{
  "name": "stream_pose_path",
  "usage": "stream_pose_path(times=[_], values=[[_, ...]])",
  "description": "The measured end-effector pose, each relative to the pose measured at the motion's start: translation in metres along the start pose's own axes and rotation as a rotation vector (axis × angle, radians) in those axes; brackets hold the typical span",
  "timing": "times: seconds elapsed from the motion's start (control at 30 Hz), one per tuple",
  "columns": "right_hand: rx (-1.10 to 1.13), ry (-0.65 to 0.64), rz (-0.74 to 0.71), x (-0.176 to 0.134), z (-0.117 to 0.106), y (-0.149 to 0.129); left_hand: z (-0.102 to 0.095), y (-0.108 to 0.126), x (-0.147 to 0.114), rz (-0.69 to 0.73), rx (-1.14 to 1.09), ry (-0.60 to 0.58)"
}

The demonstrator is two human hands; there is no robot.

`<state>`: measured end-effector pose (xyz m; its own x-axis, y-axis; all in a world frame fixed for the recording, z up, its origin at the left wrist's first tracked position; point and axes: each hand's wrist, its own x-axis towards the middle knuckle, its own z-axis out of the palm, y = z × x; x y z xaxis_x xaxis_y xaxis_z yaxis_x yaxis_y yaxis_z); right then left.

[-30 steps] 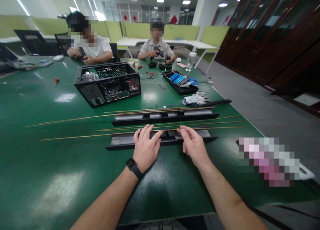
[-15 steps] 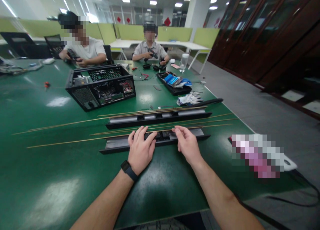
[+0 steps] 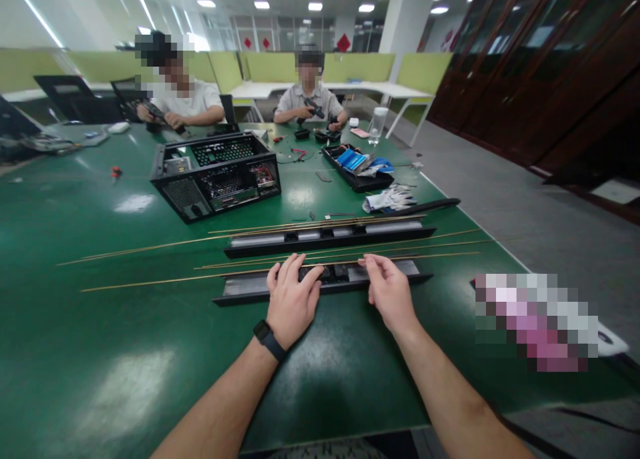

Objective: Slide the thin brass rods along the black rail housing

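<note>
Just in front of me lies a long black channel (image 3: 247, 287) with a pale grey lining and dark parts at its middle. My left hand (image 3: 293, 296) rests over it with fingers spread, touching the channel and a thin gold-coloured rod (image 3: 140, 285) that runs along it. At the right half of the channel, my right hand (image 3: 391, 291) pinches thumb and forefinger together on a thin gold-coloured rod; the fingers partly hide the grip. Behind is a second black channel (image 3: 280, 247), with several similar rods (image 3: 170, 244) along its back edge.
An open black computer case (image 3: 215, 179) stands at the back left. A black tray (image 3: 357, 179) with blue items and white work gloves (image 3: 390, 198) lie at the back right. A partly blurred pink and white object (image 3: 540, 322) lies right. Two people (image 3: 183, 96) sit opposite, handling dark parts.
The whole view has shifted, so things appear slightly farther right. Both my hands keep their places on the near channel and rod.
</note>
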<state>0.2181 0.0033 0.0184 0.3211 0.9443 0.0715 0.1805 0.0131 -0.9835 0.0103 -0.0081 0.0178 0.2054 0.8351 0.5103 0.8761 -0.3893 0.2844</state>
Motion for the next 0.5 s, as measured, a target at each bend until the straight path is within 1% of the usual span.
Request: stream_pose_path(times=[0.1, 0.3, 0.4, 0.5], values=[[-0.016, -0.012, -0.007, -0.0011, 0.0002, -0.0017, -0.0007, 0.0007, 0.0005, 0.000, -0.002, -0.006], [-0.028, -0.092, -0.035, -0.0058, 0.0053, -0.0049, -0.0019, 0.0018, 0.0005, -0.009, 0.001, -0.027], [-0.033, -0.088, -0.035, -0.0076, 0.0082, -0.0046, -0.0018, 0.0019, 0.0003, -0.007, -0.006, -0.020], [-0.033, -0.046, -0.024, -0.0071, 0.0078, -0.0037, -0.0018, 0.0019, 0.0001, -0.007, -0.014, -0.016]])
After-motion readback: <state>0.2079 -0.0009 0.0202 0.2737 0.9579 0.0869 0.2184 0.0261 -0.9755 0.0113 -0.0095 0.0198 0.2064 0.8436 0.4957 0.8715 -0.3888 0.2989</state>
